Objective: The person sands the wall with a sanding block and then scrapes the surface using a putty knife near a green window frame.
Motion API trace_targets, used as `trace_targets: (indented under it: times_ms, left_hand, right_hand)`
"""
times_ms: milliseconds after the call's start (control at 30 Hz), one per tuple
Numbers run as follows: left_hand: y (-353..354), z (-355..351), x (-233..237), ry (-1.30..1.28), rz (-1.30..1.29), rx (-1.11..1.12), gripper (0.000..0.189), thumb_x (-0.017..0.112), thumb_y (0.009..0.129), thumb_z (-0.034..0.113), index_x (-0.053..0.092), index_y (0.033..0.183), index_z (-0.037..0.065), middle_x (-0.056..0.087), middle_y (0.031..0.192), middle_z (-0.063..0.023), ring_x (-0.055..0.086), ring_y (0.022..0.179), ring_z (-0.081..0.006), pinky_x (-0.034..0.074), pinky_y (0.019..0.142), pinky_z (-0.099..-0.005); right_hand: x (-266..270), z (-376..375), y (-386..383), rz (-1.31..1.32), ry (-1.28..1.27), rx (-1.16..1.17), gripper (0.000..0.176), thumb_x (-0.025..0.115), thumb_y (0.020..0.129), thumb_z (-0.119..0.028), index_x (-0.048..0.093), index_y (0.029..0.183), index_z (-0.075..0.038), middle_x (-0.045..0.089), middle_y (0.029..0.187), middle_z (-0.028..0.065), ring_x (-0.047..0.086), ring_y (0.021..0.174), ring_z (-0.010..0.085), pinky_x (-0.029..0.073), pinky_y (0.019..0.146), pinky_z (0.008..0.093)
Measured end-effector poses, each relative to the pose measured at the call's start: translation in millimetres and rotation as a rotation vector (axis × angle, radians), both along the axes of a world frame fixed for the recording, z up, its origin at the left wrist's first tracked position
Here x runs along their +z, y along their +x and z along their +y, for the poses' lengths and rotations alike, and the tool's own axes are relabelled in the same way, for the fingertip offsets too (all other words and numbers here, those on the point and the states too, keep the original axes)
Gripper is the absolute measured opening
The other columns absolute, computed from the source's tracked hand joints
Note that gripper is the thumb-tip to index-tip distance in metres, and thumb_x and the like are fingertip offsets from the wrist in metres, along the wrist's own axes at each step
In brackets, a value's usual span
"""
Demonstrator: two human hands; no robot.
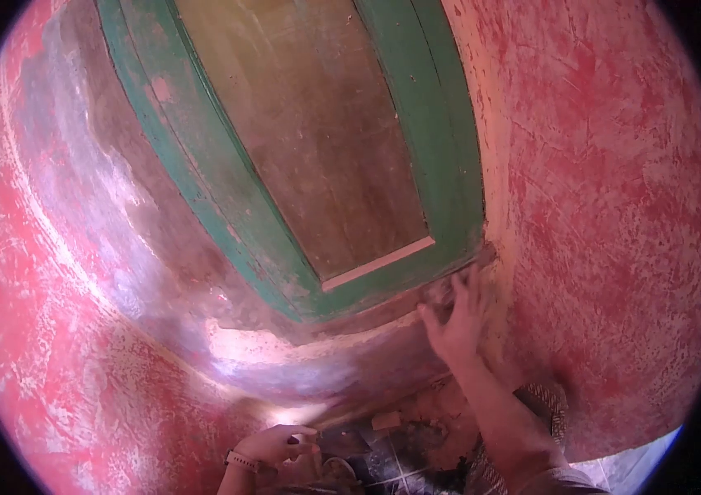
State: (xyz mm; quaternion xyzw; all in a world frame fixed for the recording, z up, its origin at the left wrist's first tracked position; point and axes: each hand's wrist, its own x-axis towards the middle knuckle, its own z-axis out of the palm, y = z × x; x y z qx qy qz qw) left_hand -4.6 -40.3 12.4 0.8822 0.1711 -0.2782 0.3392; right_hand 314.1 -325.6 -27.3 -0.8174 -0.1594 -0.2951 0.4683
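Green frame (447, 157), top out of view; contact with right hand (459, 330) unclear.

Just above the right hand (456, 330) slants a green frame (383, 279) — paint worn on the side farther from the hand — around a brown panel (330, 124); beneath, a brown plaster strip (375, 316) runs to that hand
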Motion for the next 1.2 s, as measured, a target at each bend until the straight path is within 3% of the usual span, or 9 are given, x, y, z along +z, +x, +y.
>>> trace_targets:
  times_ms: [100,233,400,500,600,733,800,1000,1200]
  left_hand:
    - [3.4,-9.6,5.3,-0.035,-0.071,0.0,0.062,0.081,0.102,0.036,0.061,0.153,0.007,0.078,0.118,-0.0138,0.075,0.102,-0.0193,0.062,0.079,-0.0353]
    - [11.8,-33.1,23.9,0.0,-0.075,0.129,0.064,0.083,0.099,0.044,0.068,0.145,0.002,0.078,0.116,-0.0122,0.073,0.107,-0.0183,0.061,0.085,-0.0345]
    - [23.0,-61.8,22.5,0.045,-0.659,0.104,0.047,0.089,0.094,0.032,0.076,0.127,0.001,0.079,0.096,-0.011,0.07,0.085,-0.0144,0.059,0.078,-0.0334]
    - [40.9,-71.6,32.0,0.105,-0.745,0.129,0.036,0.09,0.091,0.026,0.078,0.112,-0.001,0.076,0.084,-0.0129,0.068,0.075,-0.017,0.057,0.073,-0.0344]
    - [43.5,-69.9,33.8,0.185,-0.798,0.193,0.031,0.09,0.091,0.023,0.075,0.1,-0.002,0.073,0.081,-0.0147,0.068,0.07,-0.022,0.056,0.069,-0.0357]
    - [51.7,-71.4,39.9,0.189,-0.93,0.266,0.026,0.087,0.091,0.02,0.072,0.094,-0.001,0.07,0.08,-0.0144,0.068,0.074,-0.0284,0.055,0.072,-0.0381]
    - [54.6,-61.3,31.9,0.246,-0.947,0.242,0.023,0.086,0.091,0.018,0.073,0.094,0.0,0.071,0.087,-0.0151,0.069,0.082,-0.0306,0.055,0.078,-0.0399]
    - [51.0,-54.6,26.6,0.357,-1.113,0.209,0.023,0.084,0.092,0.019,0.077,0.1,-0.001,0.067,0.114,-0.0174,0.064,0.104,-0.0342,0.051,0.094,-0.0456]
    - [57.1,-49.6,32.9,0.568,-1.133,0.143,0.027,0.085,0.09,0.023,0.081,0.105,0.002,0.055,0.156,-0.0247,0.048,0.145,-0.0459,0.04,0.121,-0.055]
  right_hand:
    - [-15.0,2.8,-17.2,-0.093,-0.24,0.067,0.078,0.077,0.096,-0.046,0.05,0.158,-0.006,0.033,0.175,0.0252,0.035,0.155,0.052,0.026,0.125,0.0679]
    - [4.5,-10.7,12.3,-0.077,0.02,-0.124,0.074,0.074,0.098,-0.045,0.052,0.156,-0.005,0.036,0.174,0.024,0.038,0.154,0.0535,0.03,0.122,0.0684]
    - [-13.0,1.2,-9.3,-0.126,-0.152,0.15,0.069,0.07,0.102,-0.042,0.054,0.156,-0.003,0.036,0.173,0.0257,0.039,0.152,0.0562,0.035,0.122,0.0654]
    - [-17.3,-0.1,-16.0,-0.207,-0.327,0.072,0.068,0.07,0.103,-0.04,0.054,0.155,0.0,0.037,0.172,0.0275,0.039,0.152,0.0557,0.035,0.123,0.0639]
    - [-11.7,-1.4,22.6,-0.148,0.0,-0.203,0.067,0.071,0.102,-0.041,0.055,0.157,-0.005,0.04,0.171,0.0242,0.04,0.151,0.0557,0.035,0.122,0.0661]
    - [-17.7,9.4,2.3,-0.173,0.011,0.024,0.065,0.072,0.102,-0.04,0.056,0.157,-0.009,0.039,0.173,0.0192,0.039,0.152,0.0559,0.032,0.122,0.0694]
    - [-23.4,16.9,-23.6,-0.191,-0.116,0.177,0.064,0.071,0.102,-0.04,0.057,0.157,-0.009,0.036,0.175,0.0179,0.037,0.152,0.0569,0.029,0.123,0.0706]
    - [-14.4,12.1,16.1,-0.086,0.014,-0.279,0.064,0.071,0.102,-0.043,0.058,0.157,-0.013,0.034,0.176,0.0191,0.034,0.152,0.0603,0.028,0.124,0.0714]
    - [-32.3,37.7,-42.1,-0.222,-0.194,0.199,0.063,0.071,0.102,-0.042,0.058,0.159,-0.016,0.034,0.176,0.0191,0.034,0.153,0.0588,0.03,0.122,0.0708]
